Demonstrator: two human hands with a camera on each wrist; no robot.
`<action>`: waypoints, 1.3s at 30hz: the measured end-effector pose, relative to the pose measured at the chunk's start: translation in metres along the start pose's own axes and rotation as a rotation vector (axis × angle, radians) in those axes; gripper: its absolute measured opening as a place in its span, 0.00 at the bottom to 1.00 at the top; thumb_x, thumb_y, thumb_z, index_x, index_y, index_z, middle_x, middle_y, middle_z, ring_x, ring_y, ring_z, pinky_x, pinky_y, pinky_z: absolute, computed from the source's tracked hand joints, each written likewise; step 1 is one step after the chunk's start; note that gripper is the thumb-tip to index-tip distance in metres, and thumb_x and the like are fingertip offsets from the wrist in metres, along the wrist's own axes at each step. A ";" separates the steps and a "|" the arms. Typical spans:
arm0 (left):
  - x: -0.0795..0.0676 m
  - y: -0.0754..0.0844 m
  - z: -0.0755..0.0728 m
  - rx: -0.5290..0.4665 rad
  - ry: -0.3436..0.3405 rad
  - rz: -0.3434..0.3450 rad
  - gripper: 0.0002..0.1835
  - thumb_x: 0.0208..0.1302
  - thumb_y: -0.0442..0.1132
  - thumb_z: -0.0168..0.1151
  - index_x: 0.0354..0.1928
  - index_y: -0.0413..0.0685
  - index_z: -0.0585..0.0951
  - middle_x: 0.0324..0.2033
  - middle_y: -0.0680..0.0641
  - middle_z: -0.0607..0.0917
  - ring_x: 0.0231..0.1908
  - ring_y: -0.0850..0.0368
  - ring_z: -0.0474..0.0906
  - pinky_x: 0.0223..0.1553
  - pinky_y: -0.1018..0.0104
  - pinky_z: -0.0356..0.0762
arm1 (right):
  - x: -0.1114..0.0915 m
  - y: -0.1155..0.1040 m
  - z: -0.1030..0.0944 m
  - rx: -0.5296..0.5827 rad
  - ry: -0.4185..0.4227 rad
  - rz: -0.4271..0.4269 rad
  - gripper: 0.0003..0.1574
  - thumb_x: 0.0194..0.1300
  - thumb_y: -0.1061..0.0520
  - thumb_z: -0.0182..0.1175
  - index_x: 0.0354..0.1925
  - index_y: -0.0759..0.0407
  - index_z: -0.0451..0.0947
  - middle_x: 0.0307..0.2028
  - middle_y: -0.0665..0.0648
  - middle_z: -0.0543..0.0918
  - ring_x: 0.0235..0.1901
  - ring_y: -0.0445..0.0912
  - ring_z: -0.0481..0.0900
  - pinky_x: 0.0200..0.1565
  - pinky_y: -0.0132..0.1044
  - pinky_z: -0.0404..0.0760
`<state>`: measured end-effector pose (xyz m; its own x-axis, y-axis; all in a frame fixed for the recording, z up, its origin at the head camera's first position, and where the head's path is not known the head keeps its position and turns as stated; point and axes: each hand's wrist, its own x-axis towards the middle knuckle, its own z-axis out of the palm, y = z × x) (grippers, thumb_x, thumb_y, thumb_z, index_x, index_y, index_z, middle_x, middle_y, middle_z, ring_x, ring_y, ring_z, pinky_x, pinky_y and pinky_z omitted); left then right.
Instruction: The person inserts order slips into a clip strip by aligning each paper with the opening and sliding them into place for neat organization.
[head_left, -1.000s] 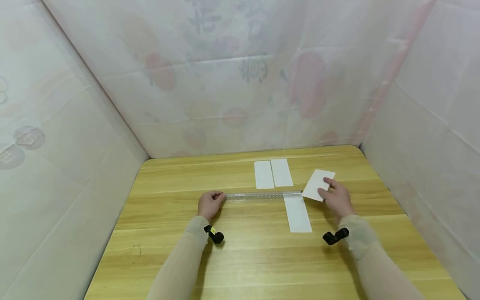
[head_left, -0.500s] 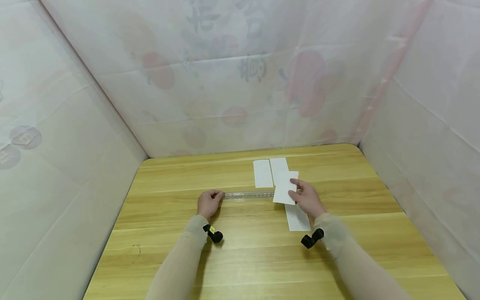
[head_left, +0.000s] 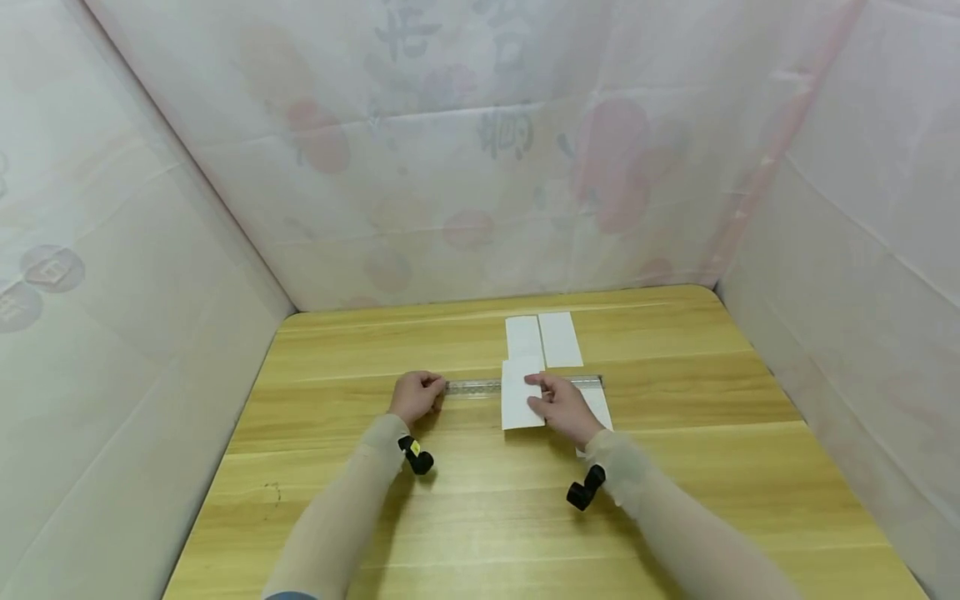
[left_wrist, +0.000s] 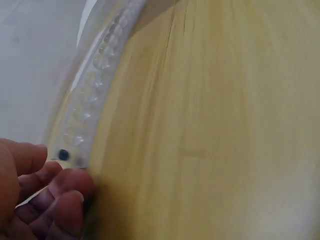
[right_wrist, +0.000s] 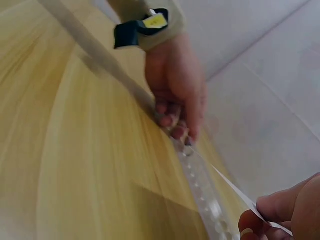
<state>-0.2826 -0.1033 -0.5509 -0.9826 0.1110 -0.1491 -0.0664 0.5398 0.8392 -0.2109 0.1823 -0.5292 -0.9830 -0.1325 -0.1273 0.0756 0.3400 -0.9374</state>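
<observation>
My left hand (head_left: 417,397) pinches the left end of a clear plastic ruler (head_left: 472,388), which lies crosswise over the table. Up close in the left wrist view, the ruler (left_wrist: 95,95) shows a row of round holes and a dark dot near the fingers. Between thumb and fingers my right hand (head_left: 567,412) holds a white slip of paper (head_left: 519,402) by its right edge. That slip is raised in front of the ruler and hides its middle. Edge-on, the slip (right_wrist: 227,185) appears thin in the right wrist view. Another paper slip (head_left: 596,407) lies partly behind the right hand, at the ruler's right part.
Two white paper slips, a left one (head_left: 522,335) and a right one (head_left: 560,340), lie side by side beyond the ruler. The wooden table (head_left: 480,517) is enclosed by pale printed cloth walls (head_left: 450,208) at the back and both sides.
My right hand has carried its paper slip leftward across the ruler, from the right end to the middle. The left hand stays at the ruler's left end.
</observation>
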 end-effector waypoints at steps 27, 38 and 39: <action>0.031 0.029 -0.018 0.601 -0.335 0.308 0.07 0.66 0.45 0.62 0.36 0.55 0.87 0.29 0.59 0.83 0.28 0.66 0.77 0.35 0.66 0.77 | -0.004 0.002 0.077 0.097 -0.198 0.006 0.23 0.62 0.61 0.65 0.56 0.62 0.76 0.41 0.58 0.79 0.31 0.45 0.73 0.34 0.34 0.76; 0.033 0.031 -0.014 0.554 -0.351 0.329 0.05 0.63 0.46 0.65 0.34 0.57 0.86 0.26 0.61 0.82 0.28 0.64 0.77 0.32 0.66 0.75 | -0.006 0.001 0.084 0.138 -0.172 0.069 0.22 0.61 0.60 0.65 0.55 0.62 0.78 0.36 0.58 0.77 0.35 0.47 0.73 0.35 0.37 0.75; 0.034 0.031 -0.013 0.554 -0.352 0.336 0.05 0.63 0.46 0.65 0.34 0.57 0.86 0.27 0.61 0.82 0.28 0.64 0.77 0.32 0.66 0.76 | -0.006 0.001 0.084 0.139 -0.171 0.071 0.22 0.62 0.60 0.65 0.55 0.62 0.78 0.36 0.58 0.76 0.35 0.48 0.72 0.35 0.37 0.75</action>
<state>-0.3201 -0.0944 -0.5233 -0.8146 0.5553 -0.1675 0.4173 0.7617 0.4955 -0.1908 0.1049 -0.5562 -0.9326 -0.2726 -0.2367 0.1776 0.2243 -0.9582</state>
